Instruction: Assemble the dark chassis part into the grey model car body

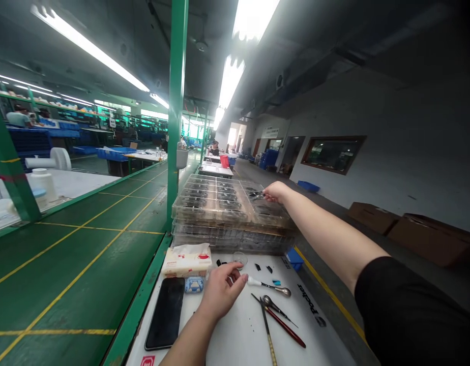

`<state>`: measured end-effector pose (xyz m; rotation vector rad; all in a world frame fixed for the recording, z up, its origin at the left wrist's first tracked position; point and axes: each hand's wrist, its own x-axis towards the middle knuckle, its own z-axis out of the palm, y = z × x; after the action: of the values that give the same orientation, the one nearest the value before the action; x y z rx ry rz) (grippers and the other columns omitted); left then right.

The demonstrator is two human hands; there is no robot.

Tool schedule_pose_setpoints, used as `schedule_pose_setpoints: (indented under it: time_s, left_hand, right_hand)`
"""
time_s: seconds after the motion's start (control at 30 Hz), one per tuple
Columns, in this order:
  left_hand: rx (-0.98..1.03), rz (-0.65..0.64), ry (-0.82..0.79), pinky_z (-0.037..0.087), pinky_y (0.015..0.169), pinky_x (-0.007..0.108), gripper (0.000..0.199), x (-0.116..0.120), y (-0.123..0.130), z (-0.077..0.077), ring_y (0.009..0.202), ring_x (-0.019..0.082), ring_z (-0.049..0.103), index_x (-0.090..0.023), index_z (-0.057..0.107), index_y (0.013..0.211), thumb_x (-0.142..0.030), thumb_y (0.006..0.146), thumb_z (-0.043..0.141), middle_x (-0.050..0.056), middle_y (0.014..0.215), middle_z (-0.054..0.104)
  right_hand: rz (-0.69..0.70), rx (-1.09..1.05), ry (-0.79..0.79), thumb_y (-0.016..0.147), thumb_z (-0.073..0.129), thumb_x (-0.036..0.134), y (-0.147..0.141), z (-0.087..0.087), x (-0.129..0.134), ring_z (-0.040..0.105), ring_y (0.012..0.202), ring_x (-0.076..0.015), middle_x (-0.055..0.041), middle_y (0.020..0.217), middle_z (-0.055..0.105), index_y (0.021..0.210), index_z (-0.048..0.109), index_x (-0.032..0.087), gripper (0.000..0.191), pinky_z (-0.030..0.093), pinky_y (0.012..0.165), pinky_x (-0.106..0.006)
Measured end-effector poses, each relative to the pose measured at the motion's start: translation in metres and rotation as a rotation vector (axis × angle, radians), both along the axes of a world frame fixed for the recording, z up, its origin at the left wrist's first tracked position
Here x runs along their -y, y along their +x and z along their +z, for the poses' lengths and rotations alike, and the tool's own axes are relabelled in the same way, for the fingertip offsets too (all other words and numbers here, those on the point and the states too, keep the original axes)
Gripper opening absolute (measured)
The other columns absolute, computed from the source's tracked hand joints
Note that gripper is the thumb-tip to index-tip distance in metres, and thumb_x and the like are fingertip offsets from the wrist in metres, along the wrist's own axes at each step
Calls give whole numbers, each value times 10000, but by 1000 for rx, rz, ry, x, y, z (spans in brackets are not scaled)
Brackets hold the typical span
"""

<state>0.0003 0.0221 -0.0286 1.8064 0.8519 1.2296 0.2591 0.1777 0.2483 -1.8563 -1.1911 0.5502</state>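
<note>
My right hand [276, 192] reaches out over the stacked clear plastic trays [231, 209], its fingers pinched on a small black part [256, 193] above the top tray's right-hand compartments. Dark pieces sit in that tray's compartments, too blurred to name. Just above the white table [235, 335], my left hand [222, 290] is loosely curled, thumb and fingers apart, with nothing seen in it. Near its fingertips are a small clear round dish [240, 259] and a white nozzle-like tip [254, 281]. Two small black pieces [269, 269] lie to the right.
On the table are a phone [165, 312], a tissue pack [187, 258], a small blue-and-white packet [194, 284], metal-ended tools [283, 291] and a red-handled brush-like tool [286, 328]. A green post [176, 112] rises at the left. Cardboard boxes [433, 239] stand along the right wall.
</note>
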Motion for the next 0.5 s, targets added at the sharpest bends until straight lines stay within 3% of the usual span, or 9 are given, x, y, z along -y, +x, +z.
schedule_pose_setpoints:
  time_s: [0.13,0.27,0.5]
  left_hand:
    - [6,4,4,599,801,361,389,0,0,1,823,241,766,-214,894,1221,-516,1014,764,73,936,857]
    - [16,1,2,603,798,359,384,1,0,3,813,240,762,-211,894,1215,-513,1016,766,73,931,859]
    - [5,0,-7,597,769,357,366,2,0,4,804,245,766,-218,891,1190,-512,1016,761,74,924,860]
  right_hand:
    - [14,312,-246,1154,813,414,-3,7,2,800,1127,-255,-116,1358,787,1386,768,175,336,721,972,-451]
    - [123,582,-379,1162,795,460,-7,18,14,791,1178,-273,-120,1386,785,1356,785,183,338,702,1034,-477]
    - [324,753,-483,1164,733,644,-18,15,38,797,1207,-287,-97,1281,841,1161,834,196,459,645,1139,-511]
